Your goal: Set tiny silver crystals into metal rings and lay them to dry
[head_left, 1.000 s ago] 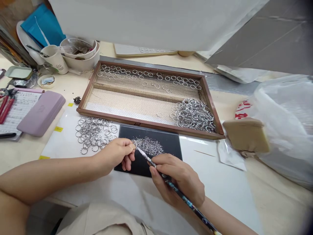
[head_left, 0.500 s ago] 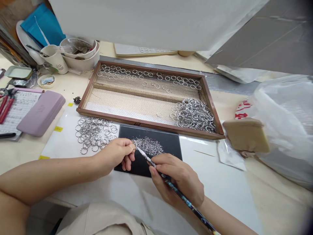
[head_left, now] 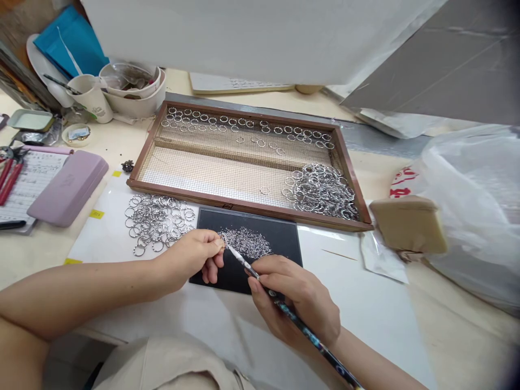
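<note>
Centrally, a thin pen-like tool (head_left: 284,310) is pinched between the fingers of the right hand (head_left: 298,306), its pale tip angled up-left to the fingertips of the left hand (head_left: 195,257). Something very small is pinched between the left thumb and forefinger; what it is cannot be told. Both hands are held over the near edge of a black mat (head_left: 247,249), on which a heap of tiny silver beads (head_left: 247,241) is spread just beyond the tip. Loose metal rings (head_left: 156,222) are scattered left of the mat, and a wooden mesh tray (head_left: 244,162) lies behind it.
</note>
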A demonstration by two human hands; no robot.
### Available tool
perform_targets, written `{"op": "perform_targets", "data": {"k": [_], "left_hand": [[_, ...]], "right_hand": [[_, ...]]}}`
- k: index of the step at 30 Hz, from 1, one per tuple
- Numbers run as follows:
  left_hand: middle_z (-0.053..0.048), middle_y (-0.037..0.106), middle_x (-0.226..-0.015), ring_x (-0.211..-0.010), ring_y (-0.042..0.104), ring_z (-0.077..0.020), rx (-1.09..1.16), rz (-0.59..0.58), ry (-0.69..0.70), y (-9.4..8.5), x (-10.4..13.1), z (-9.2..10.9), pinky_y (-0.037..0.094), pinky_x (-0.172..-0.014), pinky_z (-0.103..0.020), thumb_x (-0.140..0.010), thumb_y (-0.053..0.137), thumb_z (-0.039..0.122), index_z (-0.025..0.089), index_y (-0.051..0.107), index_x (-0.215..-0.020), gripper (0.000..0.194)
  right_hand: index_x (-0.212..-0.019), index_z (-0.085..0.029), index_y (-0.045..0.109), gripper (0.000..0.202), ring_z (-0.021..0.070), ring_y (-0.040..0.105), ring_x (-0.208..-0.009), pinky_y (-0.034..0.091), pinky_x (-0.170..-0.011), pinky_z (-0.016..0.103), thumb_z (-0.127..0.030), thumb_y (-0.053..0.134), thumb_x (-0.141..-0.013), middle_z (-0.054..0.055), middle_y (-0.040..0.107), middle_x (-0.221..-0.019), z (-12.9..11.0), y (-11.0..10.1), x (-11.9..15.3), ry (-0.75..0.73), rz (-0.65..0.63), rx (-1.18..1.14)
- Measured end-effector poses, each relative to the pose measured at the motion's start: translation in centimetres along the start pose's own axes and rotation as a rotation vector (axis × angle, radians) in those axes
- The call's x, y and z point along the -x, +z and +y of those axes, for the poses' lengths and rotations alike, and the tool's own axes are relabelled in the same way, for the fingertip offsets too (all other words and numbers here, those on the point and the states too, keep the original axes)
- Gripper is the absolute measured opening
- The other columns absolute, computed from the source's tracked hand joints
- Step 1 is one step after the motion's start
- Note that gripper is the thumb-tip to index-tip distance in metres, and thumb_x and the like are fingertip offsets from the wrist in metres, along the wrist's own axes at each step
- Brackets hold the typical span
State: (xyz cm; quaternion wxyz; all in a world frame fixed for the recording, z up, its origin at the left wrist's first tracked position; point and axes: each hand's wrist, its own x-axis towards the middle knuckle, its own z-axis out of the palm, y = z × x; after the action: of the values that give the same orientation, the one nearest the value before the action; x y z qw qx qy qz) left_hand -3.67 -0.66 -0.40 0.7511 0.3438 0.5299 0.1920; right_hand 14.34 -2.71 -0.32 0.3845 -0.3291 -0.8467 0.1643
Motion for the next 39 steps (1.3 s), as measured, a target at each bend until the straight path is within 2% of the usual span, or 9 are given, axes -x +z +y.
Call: {"op": "perform_targets", "data": {"k": [14,33,39], "left_hand": [[0.001,0.049,-0.039,-0.037,0.045,-0.0074,-0.014,-0.004,0.006,-0.02,0.02,0.00,0.033,-0.043,-0.019,-0.089,0.040,0.025,0.015,0.047,-0.060,0.032],[0.002,0.050,-0.040,-0.037,0.045,-0.0070,-0.025,-0.020,0.028,-0.10,-0.06,-0.08,0.033,-0.043,-0.018,-0.089,0.040,0.026,0.015,0.046,-0.061,0.031],[0.002,0.050,-0.040,-0.037,0.046,-0.0075,-0.026,-0.015,0.025,-0.11,-0.06,-0.14,0.033,-0.044,-0.019,-0.088,0.040,0.026,0.015,0.046,-0.061,0.030]], "right_hand": [[-0.074,-0.019,0.049,0.014,0.0123,0.057,-0.058,0.050,-0.051,0.024,-0.007,0.052,-0.079,0.005,0.062,-0.064,0.01,0.28,0.01,-0.002,0.007,0.004],[-0.090,-0.021,0.044,0.023,0.0125,0.057,-0.059,0.050,-0.051,0.025,-0.005,0.052,-0.077,0.003,0.061,-0.068,-0.02,-0.18,0.06,-0.042,0.043,-0.005],[-0.086,-0.020,0.045,0.020,0.0127,0.057,-0.058,0.050,-0.050,0.024,-0.005,0.052,-0.077,0.004,0.061,-0.067,0.02,-0.10,-0.04,-0.038,0.038,-0.005]]}}
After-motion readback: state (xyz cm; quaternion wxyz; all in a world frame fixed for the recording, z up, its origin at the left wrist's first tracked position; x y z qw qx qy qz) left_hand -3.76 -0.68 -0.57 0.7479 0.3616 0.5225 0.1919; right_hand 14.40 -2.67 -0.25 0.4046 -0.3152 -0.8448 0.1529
